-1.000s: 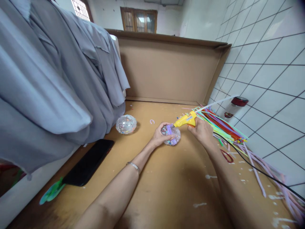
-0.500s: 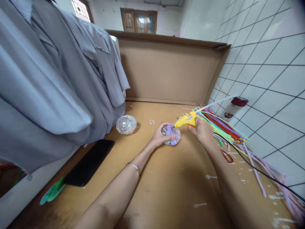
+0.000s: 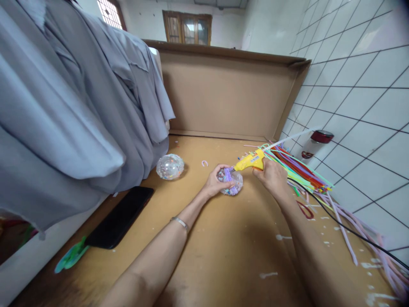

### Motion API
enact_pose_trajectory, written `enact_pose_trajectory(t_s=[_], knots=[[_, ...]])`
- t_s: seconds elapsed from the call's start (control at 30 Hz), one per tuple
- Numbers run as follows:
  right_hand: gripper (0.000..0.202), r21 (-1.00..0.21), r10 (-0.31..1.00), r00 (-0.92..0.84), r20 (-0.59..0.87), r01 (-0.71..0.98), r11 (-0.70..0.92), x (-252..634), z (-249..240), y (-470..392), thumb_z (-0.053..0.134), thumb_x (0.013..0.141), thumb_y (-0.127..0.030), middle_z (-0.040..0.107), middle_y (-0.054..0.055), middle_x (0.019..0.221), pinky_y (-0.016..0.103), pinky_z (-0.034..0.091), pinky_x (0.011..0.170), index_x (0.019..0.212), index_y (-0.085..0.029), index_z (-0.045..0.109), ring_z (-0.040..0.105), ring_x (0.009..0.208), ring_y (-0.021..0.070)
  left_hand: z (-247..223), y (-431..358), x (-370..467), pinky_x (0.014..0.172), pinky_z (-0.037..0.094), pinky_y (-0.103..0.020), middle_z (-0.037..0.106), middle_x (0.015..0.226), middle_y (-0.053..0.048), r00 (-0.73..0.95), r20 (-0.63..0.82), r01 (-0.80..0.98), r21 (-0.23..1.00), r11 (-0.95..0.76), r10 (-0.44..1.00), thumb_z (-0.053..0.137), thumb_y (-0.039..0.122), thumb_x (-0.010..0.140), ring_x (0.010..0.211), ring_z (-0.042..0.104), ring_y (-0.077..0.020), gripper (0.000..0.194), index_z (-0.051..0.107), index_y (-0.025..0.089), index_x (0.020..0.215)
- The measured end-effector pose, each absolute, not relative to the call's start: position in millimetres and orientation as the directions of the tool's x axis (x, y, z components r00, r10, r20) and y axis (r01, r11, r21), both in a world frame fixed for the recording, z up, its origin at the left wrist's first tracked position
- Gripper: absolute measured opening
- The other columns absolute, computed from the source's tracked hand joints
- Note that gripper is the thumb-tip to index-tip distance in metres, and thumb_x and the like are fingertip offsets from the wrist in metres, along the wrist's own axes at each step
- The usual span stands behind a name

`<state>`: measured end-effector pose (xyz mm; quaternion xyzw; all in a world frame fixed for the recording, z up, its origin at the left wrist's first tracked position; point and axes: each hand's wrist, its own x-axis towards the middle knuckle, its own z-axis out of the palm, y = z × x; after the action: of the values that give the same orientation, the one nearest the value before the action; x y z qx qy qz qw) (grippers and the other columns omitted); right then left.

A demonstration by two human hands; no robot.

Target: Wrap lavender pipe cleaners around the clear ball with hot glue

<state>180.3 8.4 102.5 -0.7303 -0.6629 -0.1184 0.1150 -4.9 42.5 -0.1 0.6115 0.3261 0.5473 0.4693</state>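
A clear round bowl with coloured specks and a purple strip across it rests in my left hand, whose fingers curl round its left side. My right hand is closed on the handle of a yellow glue gun. The gun's metal nozzle points left and meets the purple strip near its upper end. A clear glue stick sticks out of the gun's back. A second clear speckled bowl stands to the left, and a small pink curved piece lies between the two bowls.
Many coloured pipe cleaners lie at the right by the tiled wall, near a red-lidded jar. A black cable crosses there. A black phone and grey cloth are at left; a cardboard panel stands behind.
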Motion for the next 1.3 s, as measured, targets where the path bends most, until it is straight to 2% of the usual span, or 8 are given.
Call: enact_pose_trajectory(t_s=[0.8,1.3], knots=[[0.027,-0.024,0.946,0.098,0.309,0.995,-0.095,179.7,105.5,6.5,0.053,0.083,-0.037,0.069,0.012,0.09,0.028,0.028,0.057,0.098,-0.016,0.063,0.062,0.08,0.0245,1.6,41.6,-4.6,0.089,0.047,-0.032,0.064,0.109,-0.006,0.185,0.377,-0.104,0.926,-0.364,0.907,0.083,0.029,0.05,0.097,0.061,-0.0206,0.061,0.058,0.017,0.105],[0.027,-0.013,0.934,0.079,0.348,0.997,-0.079,182.7,100.5,9.2,0.055,0.082,-0.039,0.068,0.011,0.087,0.028,0.027,0.056,0.097,-0.017,0.062,0.062,0.079,0.0239,0.3,42.2,-4.7,0.091,0.047,-0.032,0.064,0.112,-0.006,0.182,0.387,-0.1,0.922,-0.374,0.904,0.083,0.03,0.052,0.1,0.061,-0.0211,0.06,0.059,0.019,0.105]])
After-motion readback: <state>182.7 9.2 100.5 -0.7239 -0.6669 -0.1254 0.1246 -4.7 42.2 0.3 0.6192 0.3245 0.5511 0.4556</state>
